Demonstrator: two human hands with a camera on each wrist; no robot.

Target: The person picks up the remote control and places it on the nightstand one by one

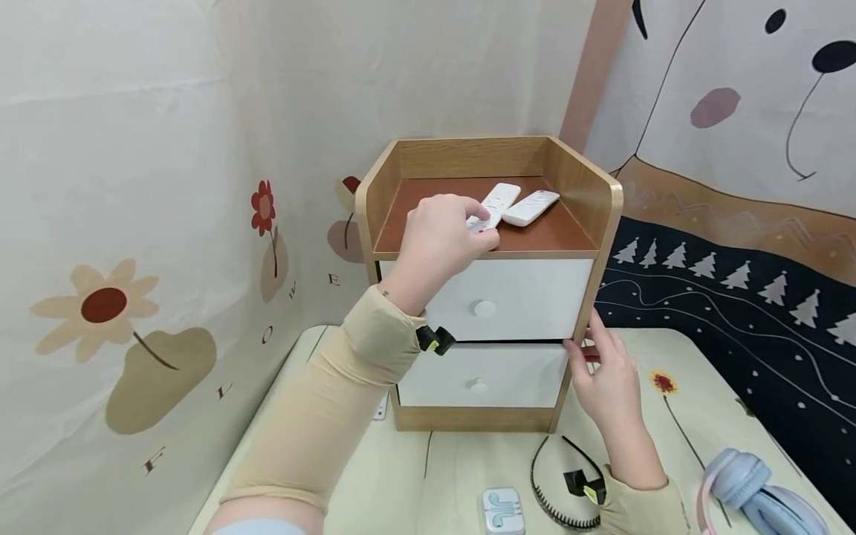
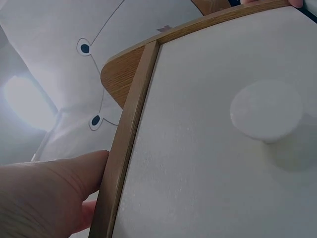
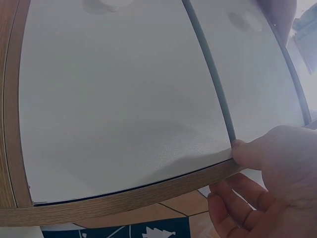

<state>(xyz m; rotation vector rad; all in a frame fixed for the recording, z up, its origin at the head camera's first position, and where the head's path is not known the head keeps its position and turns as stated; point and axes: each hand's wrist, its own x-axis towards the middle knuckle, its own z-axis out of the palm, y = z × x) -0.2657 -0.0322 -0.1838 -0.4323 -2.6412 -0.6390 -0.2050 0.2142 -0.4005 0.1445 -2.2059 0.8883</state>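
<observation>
White, long and slim, the left remote (image 1: 504, 196) lies on the reddish-brown top (image 1: 413, 200) of the wooden cabinet (image 1: 472, 419), slanting from near left to far right. The left hand (image 1: 441, 232) arches over the near lip, its forefinger and thumb curled round the remote's near end, with only a narrow space between the tips (how firmly they press, I cannot tell; in the left wrist view the lip hides them). The remote's far end lies bare beyond the fingertips. To its right, clear of those fingers, is the right remote (image 1: 531, 208), so close that I cannot tell whether the two touch.

The right hand (image 1: 608, 379) holds the cabinet's right side: its thumb bears on the front edge, level with the dark seam between the upper drawer (image 1: 535, 297) and the lower drawer (image 1: 428, 380), while the other fingers bend round outside the panel. Both drawers are white, each with a round knob.

On the pale cloth (image 1: 391, 483) nearer the camera lie earphones in a case (image 1: 503, 511), a black toothed headband (image 1: 543, 503) to their right, and, farther right, blue headphones (image 1: 742, 475) (partly cut off by the frame's near edge).
</observation>
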